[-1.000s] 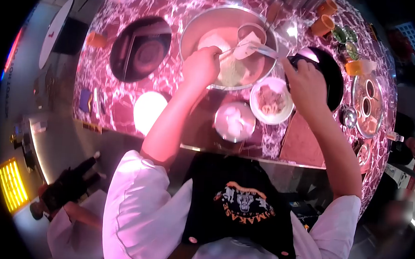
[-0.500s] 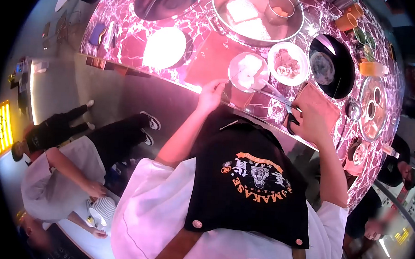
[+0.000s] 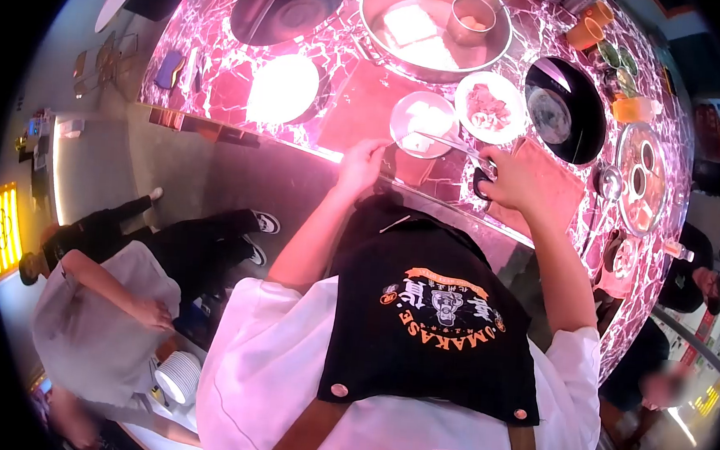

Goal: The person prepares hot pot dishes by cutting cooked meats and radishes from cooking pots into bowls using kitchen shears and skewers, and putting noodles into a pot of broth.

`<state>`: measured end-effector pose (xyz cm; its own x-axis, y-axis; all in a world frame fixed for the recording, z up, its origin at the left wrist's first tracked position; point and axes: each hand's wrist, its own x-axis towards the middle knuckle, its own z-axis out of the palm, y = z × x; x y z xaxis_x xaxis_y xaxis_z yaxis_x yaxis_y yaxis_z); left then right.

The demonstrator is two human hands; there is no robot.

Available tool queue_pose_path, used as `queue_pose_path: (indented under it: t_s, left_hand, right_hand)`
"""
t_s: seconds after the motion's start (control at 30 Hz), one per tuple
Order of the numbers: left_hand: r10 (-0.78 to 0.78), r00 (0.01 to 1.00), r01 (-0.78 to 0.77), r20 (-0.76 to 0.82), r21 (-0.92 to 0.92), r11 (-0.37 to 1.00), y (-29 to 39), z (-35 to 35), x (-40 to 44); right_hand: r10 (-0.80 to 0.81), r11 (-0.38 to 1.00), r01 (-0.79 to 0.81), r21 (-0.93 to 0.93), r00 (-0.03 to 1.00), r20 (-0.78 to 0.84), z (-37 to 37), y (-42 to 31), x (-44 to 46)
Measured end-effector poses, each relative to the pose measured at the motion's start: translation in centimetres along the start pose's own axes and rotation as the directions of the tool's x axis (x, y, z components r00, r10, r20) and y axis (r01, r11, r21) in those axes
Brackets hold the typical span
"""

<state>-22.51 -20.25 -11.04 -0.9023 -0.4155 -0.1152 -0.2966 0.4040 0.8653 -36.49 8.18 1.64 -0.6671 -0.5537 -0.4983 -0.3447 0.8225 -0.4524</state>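
Note:
My right hand (image 3: 507, 180) is closed around the black handles of a pair of scissors (image 3: 460, 146). Their metal blades reach left, over a small round bowl (image 3: 396, 135) with white pieces (image 3: 422, 117) in it. At the bowl's near left edge, the fingertips of my left hand (image 3: 364, 166) are pinched together and seem to grip the rim. A white plate of reddish sliced meat (image 3: 489, 101) sits just right of the bowl.
Behind the bowl stands a large metal pan (image 3: 366, 54) with white blocks and a small metal cup (image 3: 471, 21). A bright white plate (image 3: 284, 88) lies left, a black hot plate (image 3: 576, 131) right. Beyond it is a metal tray (image 3: 639, 213). A person (image 3: 111, 317) stands by stacked plates (image 3: 178, 376).
The scissors have moved left, so their blades reach farther over the white pieces. My right hand shifted left with them; my left hand stays at the bowl's edge. The view tilted slightly.

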Motion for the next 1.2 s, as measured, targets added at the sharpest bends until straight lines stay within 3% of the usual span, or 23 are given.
queue_pose_path:
  t_s: [0.03,0.17,0.23,0.27,0.33,0.37,0.47,0.57,0.6,0.7,0.83,0.9,0.97,1.03,1.13,1.17,1.2]
  left_hand:
    - [0.061,0.998,-0.063,0.024,0.075,0.995,0.0,-0.3,0.3]
    - [0.059,0.998,-0.063,0.038,0.101,0.993,-0.2,-1.2,1.6]
    - [0.076,0.995,-0.083,0.059,0.147,0.986,-0.1,-1.9,2.1]
    - [0.096,0.993,-0.108,0.069,0.203,0.973,0.2,-2.3,2.4]
    - [0.088,0.991,-0.114,0.100,0.293,0.949,1.5,-3.5,3.1]
    - [0.081,0.988,-0.126,0.133,0.381,0.916,1.8,-3.9,3.4]
    - [0.133,0.981,-0.176,0.140,0.367,0.914,1.9,-4.6,4.3]
    - [0.099,0.986,-0.144,0.135,0.381,0.913,2.1,-5.0,4.5]
    - [0.092,0.986,-0.138,0.138,0.378,0.916,1.8,-5.2,4.4]
    - [0.056,0.997,-0.067,0.055,0.244,0.967,0.3,-5.6,4.1]
    - [-0.002,0.999,-0.003,0.044,0.100,0.995,-0.3,-6.2,4.4]
    - [0.008,0.999,-0.011,0.044,0.064,0.998,-0.3,-6.4,4.7]
    - [0.087,0.996,-0.087,0.001,-0.003,0.996,-0.1,-6.7,6.2]
    - [0.060,0.994,-0.068,0.088,0.093,0.993,2.7,-8.4,8.7]
    - [0.193,0.971,-0.217,0.140,0.176,0.960,6.6,-10.0,14.6]
    - [0.275,0.951,-0.302,0.141,0.225,0.926,7.7,-10.0,17.4]
    - [0.308,0.940,-0.337,0.147,0.259,0.905,9.5,-9.9,20.1]
  right_hand:
    - [0.010,1.000,-0.010,0.012,1.000,-0.008,0.3,0.5,0.4]
    - [-0.036,0.995,0.036,0.089,0.999,0.001,0.8,2.3,-1.1]
    - [-0.097,0.987,0.080,-0.141,0.989,-0.112,-0.9,1.6,-3.1]
    - [-0.099,0.986,0.083,-0.145,0.990,-0.104,-2.2,0.8,-3.5]
    - [-0.076,0.919,0.007,-0.394,0.984,-0.161,-4.5,-2.0,-3.8]
    - [-0.073,0.920,0.004,-0.392,0.984,-0.162,-4.4,-2.6,-3.0]
    - [-0.156,0.838,0.052,-0.543,0.977,-0.148,-3.8,-4.0,0.8]
    - [-0.206,0.897,0.157,-0.413,0.976,-0.075,-1.6,-1.8,3.4]
    - [-0.088,0.900,0.074,-0.429,0.996,-0.012,-2.1,-2.6,3.0]
    - [-0.230,0.881,0.162,-0.445,0.968,-0.103,-4.5,-2.4,0.6]
    - [-0.198,0.777,0.096,-0.622,0.975,-0.096,-8.6,-7.9,1.1]
    - [-0.189,0.788,0.119,-0.603,0.981,-0.053,-7.3,-7.7,3.5]
    - [-0.200,0.840,0.182,-0.510,0.980,0.021,-5.8,-7.1,5.9]
    - [-0.077,0.889,0.094,-0.449,0.996,0.054,-5.4,-6.1,6.6]
    - [-0.026,0.924,0.041,-0.381,0.999,0.044,-10.9,-6.2,4.0]
    - [0.067,0.951,-0.058,-0.303,0.998,0.019,-13.1,-6.7,3.7]
    - [0.061,0.918,-0.060,-0.392,0.998,-0.011,-15.7,-7.2,3.7]
